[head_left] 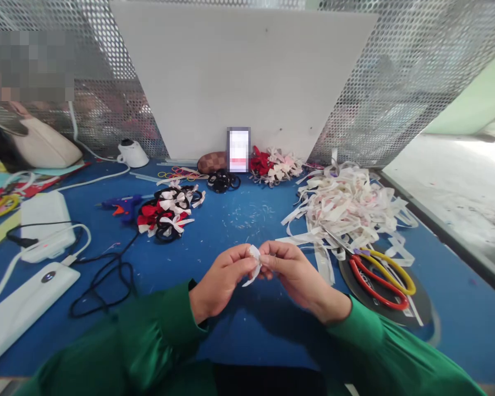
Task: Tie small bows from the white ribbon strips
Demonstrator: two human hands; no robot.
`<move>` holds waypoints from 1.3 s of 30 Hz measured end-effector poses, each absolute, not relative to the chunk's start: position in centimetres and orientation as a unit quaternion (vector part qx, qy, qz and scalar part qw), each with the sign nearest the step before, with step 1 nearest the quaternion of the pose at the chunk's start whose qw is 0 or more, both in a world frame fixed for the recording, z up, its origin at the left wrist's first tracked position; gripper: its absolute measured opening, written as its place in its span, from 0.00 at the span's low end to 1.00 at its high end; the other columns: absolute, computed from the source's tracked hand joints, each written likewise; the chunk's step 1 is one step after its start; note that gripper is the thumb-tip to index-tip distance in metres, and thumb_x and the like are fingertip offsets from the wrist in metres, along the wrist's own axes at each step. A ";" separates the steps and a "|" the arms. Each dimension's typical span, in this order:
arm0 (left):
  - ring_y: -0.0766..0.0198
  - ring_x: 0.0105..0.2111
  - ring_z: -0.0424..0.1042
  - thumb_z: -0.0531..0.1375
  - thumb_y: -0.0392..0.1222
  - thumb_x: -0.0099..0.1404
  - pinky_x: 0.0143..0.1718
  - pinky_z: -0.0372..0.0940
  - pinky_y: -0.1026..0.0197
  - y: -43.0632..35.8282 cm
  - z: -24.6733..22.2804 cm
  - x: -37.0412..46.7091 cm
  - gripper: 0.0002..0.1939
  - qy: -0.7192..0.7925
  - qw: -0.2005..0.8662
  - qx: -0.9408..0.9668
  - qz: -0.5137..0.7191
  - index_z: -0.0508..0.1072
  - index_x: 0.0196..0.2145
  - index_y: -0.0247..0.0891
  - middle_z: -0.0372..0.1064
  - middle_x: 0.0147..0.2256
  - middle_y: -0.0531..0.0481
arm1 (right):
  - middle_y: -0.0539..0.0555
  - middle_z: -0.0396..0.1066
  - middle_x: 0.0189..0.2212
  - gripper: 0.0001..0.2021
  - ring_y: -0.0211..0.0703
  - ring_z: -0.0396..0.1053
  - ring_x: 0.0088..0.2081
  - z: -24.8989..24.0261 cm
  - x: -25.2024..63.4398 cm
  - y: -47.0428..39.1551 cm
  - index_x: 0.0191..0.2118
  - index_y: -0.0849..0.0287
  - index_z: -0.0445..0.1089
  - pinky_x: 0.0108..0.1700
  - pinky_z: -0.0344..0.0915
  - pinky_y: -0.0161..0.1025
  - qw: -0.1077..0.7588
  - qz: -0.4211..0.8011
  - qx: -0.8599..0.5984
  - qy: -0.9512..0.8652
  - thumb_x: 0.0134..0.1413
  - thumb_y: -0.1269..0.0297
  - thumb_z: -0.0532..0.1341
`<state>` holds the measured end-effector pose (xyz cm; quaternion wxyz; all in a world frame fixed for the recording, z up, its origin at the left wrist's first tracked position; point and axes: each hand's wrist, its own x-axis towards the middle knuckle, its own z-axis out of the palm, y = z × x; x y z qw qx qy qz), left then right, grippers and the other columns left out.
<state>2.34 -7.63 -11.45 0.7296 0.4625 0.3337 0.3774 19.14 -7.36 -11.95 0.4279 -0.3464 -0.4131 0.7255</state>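
Between my two hands is a short piece of white ribbon (253,253), with one loose end hanging down toward me. My left hand (225,275) pinches it between thumb and fingers. Close against it, my right hand (295,272) is closed on the same ribbon, fingertips nearly touching those of the left. The fingers hide how the ribbon is folded. To the right lies a big heap of white and pale pink ribbon strips (350,203). Scissors (379,275) with red and yellow handles rest in front of it on a dark round disc (416,316).
At the left, hair ties with red and white bows (167,212) lie near a blue glue gun (126,208). More bows (276,165) sit beside a lit phone (238,149) and black hair ties (223,180). White power strips (28,308) and cables occupy the left side.
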 end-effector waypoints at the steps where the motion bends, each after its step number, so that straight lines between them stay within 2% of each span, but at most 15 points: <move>1: 0.65 0.32 0.65 0.60 0.42 0.63 0.38 0.60 0.61 -7.6 -11.4 2.3 0.10 0.313 0.746 0.450 0.379 0.67 0.26 0.37 0.64 0.26 0.51 | 0.49 0.70 0.20 0.10 0.34 0.64 0.24 -11.9 19.2 -7.4 0.27 0.61 0.73 0.30 0.58 0.34 0.433 0.738 -0.331 -0.398 0.49 0.61 0.70; 4: 0.65 0.30 0.64 0.62 0.44 0.63 0.38 0.60 0.61 -7.6 -11.5 2.2 0.11 0.297 0.759 0.432 0.386 0.68 0.27 0.36 0.64 0.26 0.52 | 0.48 0.68 0.19 0.11 0.34 0.62 0.23 -11.9 19.2 -7.4 0.26 0.61 0.72 0.31 0.59 0.35 0.432 0.759 -0.307 -0.377 0.49 0.60 0.71; 7: 0.64 0.32 0.65 0.61 0.44 0.64 0.39 0.60 0.61 -7.5 -11.4 2.1 0.12 0.344 0.715 0.462 0.395 0.67 0.26 0.36 0.66 0.27 0.50 | 0.50 0.70 0.22 0.12 0.35 0.65 0.27 -11.9 19.1 -7.1 0.28 0.61 0.73 0.33 0.59 0.35 0.429 0.737 -0.328 -0.406 0.52 0.57 0.69; 11: 0.67 0.28 0.60 0.61 0.47 0.65 0.32 0.56 0.62 -7.6 -11.1 2.2 0.14 0.417 0.655 0.510 0.369 0.67 0.26 0.36 0.67 0.28 0.51 | 0.48 0.69 0.22 0.16 0.35 0.63 0.27 -12.0 18.9 -6.9 0.27 0.61 0.71 0.33 0.58 0.35 0.420 0.661 -0.399 -0.477 0.50 0.52 0.71; 14: 0.67 0.27 0.59 0.61 0.48 0.65 0.32 0.56 0.62 -7.7 -10.9 2.2 0.14 0.413 0.654 0.520 0.362 0.69 0.27 0.36 0.66 0.27 0.52 | 0.48 0.69 0.22 0.20 0.35 0.61 0.26 -11.9 18.9 -6.9 0.26 0.60 0.69 0.33 0.57 0.35 0.385 0.651 -0.421 -0.500 0.48 0.48 0.71; 18: 0.65 0.29 0.62 0.60 0.44 0.65 0.34 0.58 0.61 -7.7 -11.1 2.3 0.11 0.395 0.690 0.483 0.367 0.71 0.27 0.36 0.65 0.26 0.52 | 0.49 0.70 0.25 0.21 0.35 0.60 0.26 -11.6 19.1 -6.8 0.27 0.60 0.69 0.32 0.56 0.36 0.348 0.669 -0.399 -0.521 0.51 0.44 0.68; 23: 0.64 0.31 0.65 0.60 0.41 0.64 0.36 0.59 0.61 -7.8 -11.3 2.5 0.09 0.342 0.730 0.445 0.391 0.71 0.28 0.37 0.68 0.27 0.50 | 0.49 0.69 0.24 0.20 0.37 0.62 0.28 -11.3 19.2 -7.0 0.26 0.58 0.67 0.32 0.56 0.37 0.355 0.709 -0.366 -0.487 0.52 0.47 0.68; 30: 0.64 0.31 0.65 0.63 0.41 0.61 0.38 0.60 0.60 -8.0 -11.1 2.5 0.10 0.324 0.775 0.376 0.391 0.69 0.25 0.36 0.62 0.25 0.52 | 0.50 0.69 0.24 0.14 0.37 0.64 0.29 -11.7 19.2 -7.4 0.27 0.59 0.67 0.33 0.56 0.37 0.377 0.747 -0.323 -0.443 0.55 0.56 0.67; 35: 0.64 0.31 0.66 0.63 0.39 0.61 0.39 0.61 0.60 -7.9 -11.1 2.6 0.09 0.305 0.785 0.369 0.394 0.69 0.25 0.36 0.63 0.25 0.52 | 0.50 0.69 0.26 0.14 0.38 0.66 0.30 -11.6 19.2 -7.3 0.28 0.59 0.68 0.35 0.59 0.37 0.377 0.755 -0.311 -0.438 0.54 0.54 0.67; 39: 0.64 0.31 0.66 0.62 0.42 0.64 0.39 0.62 0.60 -7.8 -11.4 2.5 0.10 0.332 0.762 0.380 0.406 0.70 0.26 0.36 0.63 0.25 0.52 | 0.50 0.68 0.26 0.17 0.38 0.64 0.29 -11.0 19.3 -7.3 0.29 0.58 0.67 0.34 0.58 0.36 0.382 0.696 -0.335 -0.508 0.57 0.50 0.64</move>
